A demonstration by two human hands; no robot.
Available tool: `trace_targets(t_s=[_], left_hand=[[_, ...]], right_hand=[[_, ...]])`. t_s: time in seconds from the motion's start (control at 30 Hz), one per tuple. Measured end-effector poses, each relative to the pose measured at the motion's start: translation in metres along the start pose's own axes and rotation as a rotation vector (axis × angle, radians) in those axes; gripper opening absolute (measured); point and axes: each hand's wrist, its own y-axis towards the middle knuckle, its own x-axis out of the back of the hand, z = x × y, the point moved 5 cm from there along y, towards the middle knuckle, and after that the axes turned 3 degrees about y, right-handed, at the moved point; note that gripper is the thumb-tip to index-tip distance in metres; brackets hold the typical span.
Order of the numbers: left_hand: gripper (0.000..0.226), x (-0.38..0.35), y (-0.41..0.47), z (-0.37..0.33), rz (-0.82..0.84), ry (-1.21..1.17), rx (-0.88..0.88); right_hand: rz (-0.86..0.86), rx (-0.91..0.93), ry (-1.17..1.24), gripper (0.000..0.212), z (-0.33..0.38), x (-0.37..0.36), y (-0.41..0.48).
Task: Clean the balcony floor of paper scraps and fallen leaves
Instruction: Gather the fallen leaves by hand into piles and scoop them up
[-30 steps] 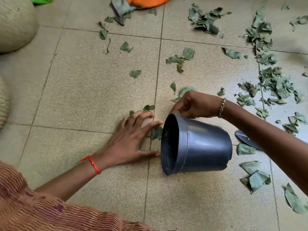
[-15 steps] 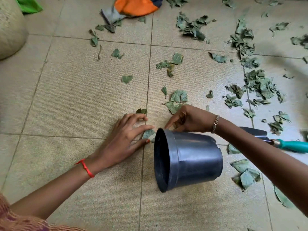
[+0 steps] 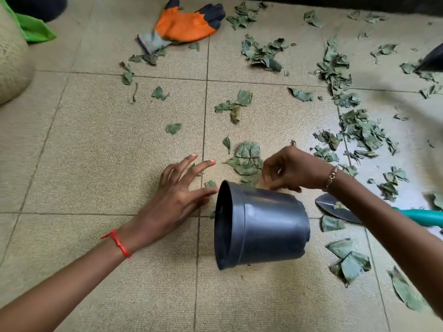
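The left hand [image 3: 177, 202] has lifted off the floor [image 3: 96, 164]; its fingers, earlier flat and together, are now spread and raised beside the pot [image 3: 263, 224] mouth, uncovering a leaf scrap [image 3: 210, 184] at the rim. The right hand [image 3: 292, 168] has risen behind the pot, fingers curled; any hold is unclear.

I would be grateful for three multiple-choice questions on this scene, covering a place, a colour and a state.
1. Where is the orange glove?
A) on the floor beyond the pot
B) inside it
C) on a shelf

2. What colour is the trowel's handle?
A) red
B) teal
C) yellow

3. How does the pot stand?
A) upright
B) upside down
C) on its side

Answers:
1 A, it lies on tiles well past the pot.
2 B, it is plainly teal.
3 C, its mouth faces the left hand.
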Motion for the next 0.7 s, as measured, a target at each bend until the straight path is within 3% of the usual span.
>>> trace_targets(t_s=[0.1, 0.2, 0.37, 0.43, 0.53, 0.6, 0.7], left_hand=[[0.042, -0.002, 0.001, 0.010, 0.018, 0.031, -0.012], [0.046, -0.007, 0.001, 0.019, 0.043, 0.031, 0.022], [0.048, -0.012, 0.000, 0.022, 0.057, 0.026, 0.017], [0.049, -0.012, -0.001, 0.022, 0.056, -0.005, 0.028], [0.050, -0.012, -0.002, 0.022, 0.057, -0.031, 0.036], [0.050, -0.011, -0.002, 0.022, 0.055, -0.023, 0.022], [0.052, -0.012, -0.002, 0.022, 0.058, -0.044, 0.023]], right_hand=[[0.167, -0.088, -0.214, 0.033, -0.009, -0.006, 0.001], [0.172, -0.052, -0.309, 0.030, -0.011, -0.013, 0.006], [-0.009, 0.016, -0.151, 0.023, -0.004, 0.000, 0.009], [0.045, -0.041, -0.098, 0.022, -0.007, 0.003, 0.007], [0.176, -0.074, -0.204, 0.024, -0.011, -0.011, 0.003], [0.183, -0.057, -0.239, 0.033, -0.010, -0.021, 0.003], [0.139, -0.005, -0.294, 0.030, -0.008, -0.028, 0.005]])
